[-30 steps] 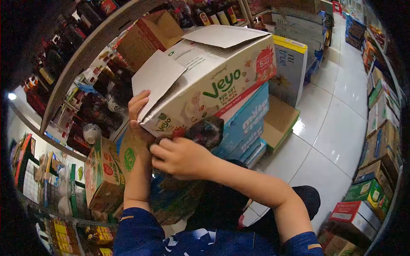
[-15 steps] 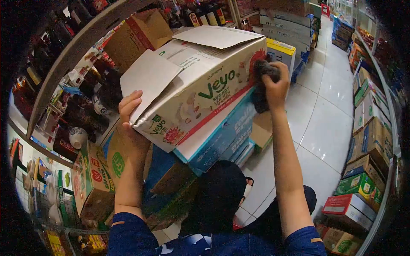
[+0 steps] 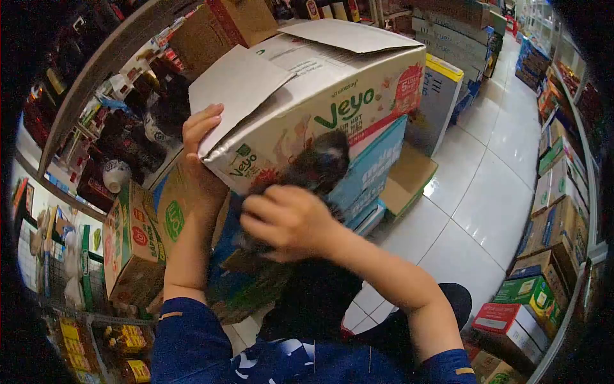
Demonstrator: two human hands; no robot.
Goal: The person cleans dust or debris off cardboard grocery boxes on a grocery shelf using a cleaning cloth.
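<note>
Head view: gripping Veyo box (image 3: 313,102) ahead with nearer left hand (image 3: 202,136), long axis slanting rightward. Clutching dark cloth (image 3: 322,161) with right hand (image 3: 291,221).

The left forearm (image 3: 187,249) is stretched forward, and the left hand (image 3: 201,168) is raised at its end. The left fingers (image 3: 203,124) are bent and laid side by side, with the thumb set below them. The right arm (image 3: 390,267) is bent at the elbow, its forearm angled across the body's front. The right wrist is held nearly straight. The right hand (image 3: 291,221) is placed nearer the chest, fingers curled inward, its outline blurred.
</note>
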